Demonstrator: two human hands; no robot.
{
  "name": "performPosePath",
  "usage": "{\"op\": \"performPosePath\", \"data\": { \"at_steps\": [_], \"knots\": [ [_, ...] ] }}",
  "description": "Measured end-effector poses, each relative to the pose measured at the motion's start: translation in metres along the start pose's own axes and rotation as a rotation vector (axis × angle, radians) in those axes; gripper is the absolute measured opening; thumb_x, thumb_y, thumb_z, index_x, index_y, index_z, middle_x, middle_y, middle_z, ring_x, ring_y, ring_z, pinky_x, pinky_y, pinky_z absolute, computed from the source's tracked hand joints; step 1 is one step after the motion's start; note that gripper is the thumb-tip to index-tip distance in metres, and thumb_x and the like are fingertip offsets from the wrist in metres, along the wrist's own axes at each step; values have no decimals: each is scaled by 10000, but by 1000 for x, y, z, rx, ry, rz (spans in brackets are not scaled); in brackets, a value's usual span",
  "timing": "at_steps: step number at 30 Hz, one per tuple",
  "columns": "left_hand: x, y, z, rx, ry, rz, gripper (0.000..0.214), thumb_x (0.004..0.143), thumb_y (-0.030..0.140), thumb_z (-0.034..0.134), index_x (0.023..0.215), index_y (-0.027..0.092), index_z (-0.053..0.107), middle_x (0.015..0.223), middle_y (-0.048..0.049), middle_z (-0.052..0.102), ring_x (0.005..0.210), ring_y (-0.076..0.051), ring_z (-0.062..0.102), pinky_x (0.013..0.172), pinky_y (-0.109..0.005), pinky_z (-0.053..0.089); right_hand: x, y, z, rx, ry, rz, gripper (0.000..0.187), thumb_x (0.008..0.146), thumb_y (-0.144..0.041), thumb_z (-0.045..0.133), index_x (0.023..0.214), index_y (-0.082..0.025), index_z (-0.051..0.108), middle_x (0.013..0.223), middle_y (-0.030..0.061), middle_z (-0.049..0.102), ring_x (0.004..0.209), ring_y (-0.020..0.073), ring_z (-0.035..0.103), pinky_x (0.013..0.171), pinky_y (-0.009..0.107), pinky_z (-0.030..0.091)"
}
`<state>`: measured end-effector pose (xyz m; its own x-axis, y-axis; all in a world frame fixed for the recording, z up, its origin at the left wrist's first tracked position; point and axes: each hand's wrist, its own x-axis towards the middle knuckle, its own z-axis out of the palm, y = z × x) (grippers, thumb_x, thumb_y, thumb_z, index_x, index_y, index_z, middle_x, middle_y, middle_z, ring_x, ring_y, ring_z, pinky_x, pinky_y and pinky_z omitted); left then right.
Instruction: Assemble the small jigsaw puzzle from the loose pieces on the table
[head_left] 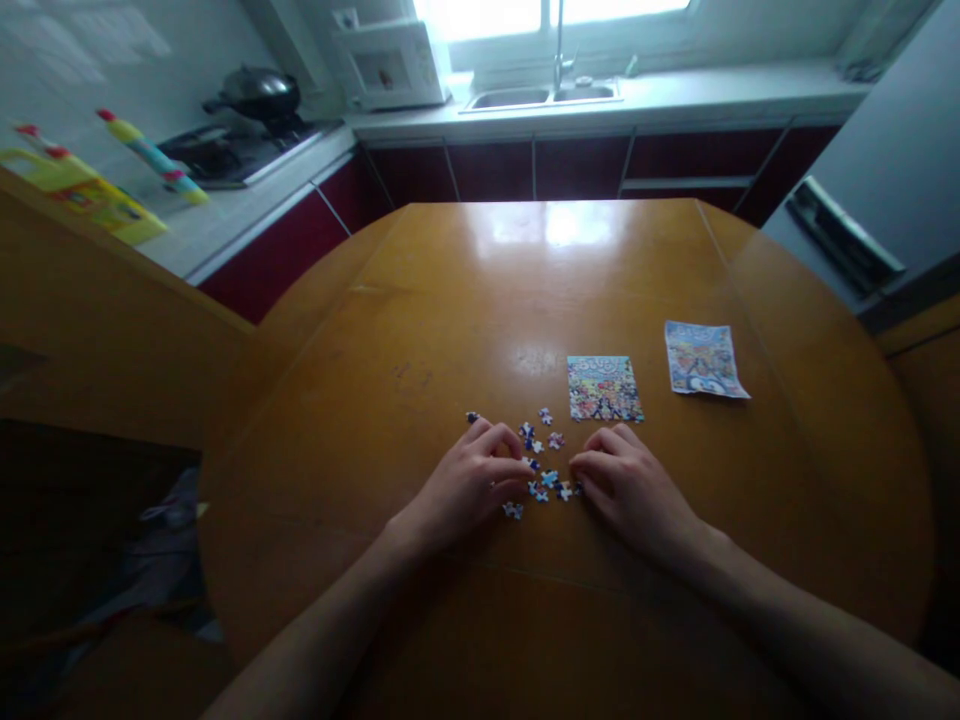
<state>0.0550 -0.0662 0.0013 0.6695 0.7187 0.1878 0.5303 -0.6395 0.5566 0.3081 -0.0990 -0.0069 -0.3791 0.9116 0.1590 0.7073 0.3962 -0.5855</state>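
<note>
Several small loose puzzle pieces lie scattered on the round wooden table between my hands. My left hand rests on the table with fingers curled, its fingertips pinching at a piece near the middle of the scatter. My right hand lies opposite with fingers bent, fingertips touching pieces at the scatter's right edge. Just beyond the pieces lies a small assembled block of puzzle. A printed picture sheet lies further right.
Kitchen counter behind the table holds a stove with a black wok, a microwave, a sink under a bright window, and yellow bottles at left. A wooden chair back stands at left; a grey appliance at right.
</note>
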Motion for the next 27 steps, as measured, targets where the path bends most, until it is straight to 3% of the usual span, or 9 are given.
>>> {"op": "performPosePath", "data": {
  "at_steps": [8, 15, 21, 27],
  "knots": [
    [1, 5, 5, 20, -52, -8, 80, 902, 246, 710, 965, 270, 754, 1025, -44, 611, 978, -206, 501, 868, -360, 488, -3, -6, 6, 53, -25, 9, 177, 919, -154, 602, 979, -249, 738, 943, 58, 643, 925, 221, 534, 814, 362, 496],
    [2, 8, 1, 9, -62, 18, 31, 875, 229, 730, 892, 248, 748, 1053, -41, 623, 1000, -204, 521, 895, -362, 487, -1, -3, 1, -8, 32, 61, 162, 917, -151, 592, 894, -216, 739, 904, 67, 635, 909, 230, 525, 814, 379, 493],
    [3, 8, -3, 26, -46, 19, 48, 850, 231, 733, 891, 252, 747, 1107, -35, 637, 1039, -208, 531, 942, -372, 479, 2, 5, -6, 5, 106, 90, 139, 899, -137, 611, 932, -192, 734, 934, 75, 648, 919, 224, 546, 830, 370, 491],
    [3, 9, -3, 19, -51, 13, 20, 853, 230, 727, 841, 245, 731, 1115, -32, 639, 1046, -208, 532, 927, -361, 477, -2, -7, -6, -60, 41, 126, 141, 916, -159, 600, 831, -198, 705, 887, 67, 633, 894, 227, 536, 799, 365, 480]
  ]
}}
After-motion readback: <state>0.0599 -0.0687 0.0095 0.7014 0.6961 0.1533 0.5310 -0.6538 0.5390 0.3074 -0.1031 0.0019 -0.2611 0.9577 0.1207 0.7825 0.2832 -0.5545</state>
